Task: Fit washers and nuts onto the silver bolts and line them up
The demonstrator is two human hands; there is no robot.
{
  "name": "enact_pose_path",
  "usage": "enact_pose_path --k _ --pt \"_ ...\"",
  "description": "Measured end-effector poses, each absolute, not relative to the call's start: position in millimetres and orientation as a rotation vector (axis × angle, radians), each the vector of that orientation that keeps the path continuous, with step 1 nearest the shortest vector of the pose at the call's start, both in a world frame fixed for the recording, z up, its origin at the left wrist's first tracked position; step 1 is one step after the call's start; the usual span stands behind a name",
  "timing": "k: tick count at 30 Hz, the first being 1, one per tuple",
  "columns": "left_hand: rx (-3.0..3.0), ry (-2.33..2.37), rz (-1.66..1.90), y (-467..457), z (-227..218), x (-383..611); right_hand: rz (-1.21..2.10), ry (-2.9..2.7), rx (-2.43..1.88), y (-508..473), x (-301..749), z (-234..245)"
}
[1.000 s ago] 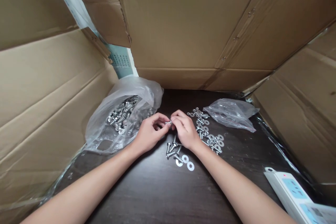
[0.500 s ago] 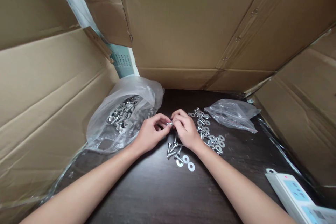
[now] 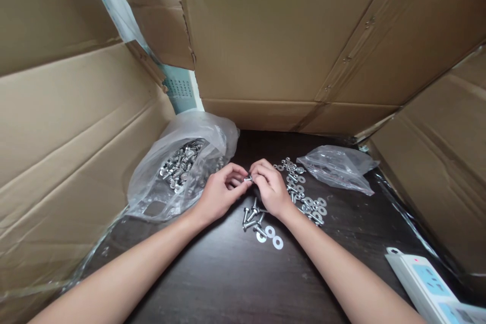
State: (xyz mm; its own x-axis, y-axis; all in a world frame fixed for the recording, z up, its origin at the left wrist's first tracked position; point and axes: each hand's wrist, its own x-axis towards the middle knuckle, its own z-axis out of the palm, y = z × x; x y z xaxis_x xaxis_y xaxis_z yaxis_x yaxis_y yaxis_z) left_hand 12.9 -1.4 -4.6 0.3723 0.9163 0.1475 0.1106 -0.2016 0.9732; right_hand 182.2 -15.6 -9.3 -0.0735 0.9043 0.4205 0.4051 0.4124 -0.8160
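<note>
Between the fingertips of both hands is a small silver bolt point(image 3: 248, 179), partly covered by the fingers. My left hand point(image 3: 220, 190) is closed in a pinch on one end of it. From the other side, my right hand point(image 3: 269, 185) pinches the bolt's other end; whether a nut or washer is on it I cannot tell. Just below the hands lie several loose bolts point(image 3: 251, 217), with flat washers point(image 3: 277, 242) in front of them. A spread of bolts, nuts and washers point(image 3: 304, 197) lies right of my right hand.
An open clear plastic bag point(image 3: 146, 187) full of bolts stands at the left. A flatter plastic bag point(image 3: 339, 164) lies at the back right. Cardboard walls point(image 3: 281, 35) enclose the dark table point(image 3: 212, 273). A white power strip point(image 3: 421, 278) sits at the front right.
Both hands stay together on the bolt, with only slight finger movement; the bolt now shows less between them. The whole view has shifted a little.
</note>
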Motion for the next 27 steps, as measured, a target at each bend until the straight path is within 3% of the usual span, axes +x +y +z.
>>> enact_pose_path --k 27 --pt "1.546 0.878 0.983 -2.8 -8.1 11.7 0.673 -1.648 -1.26 -16.7 177.2 -9.9"
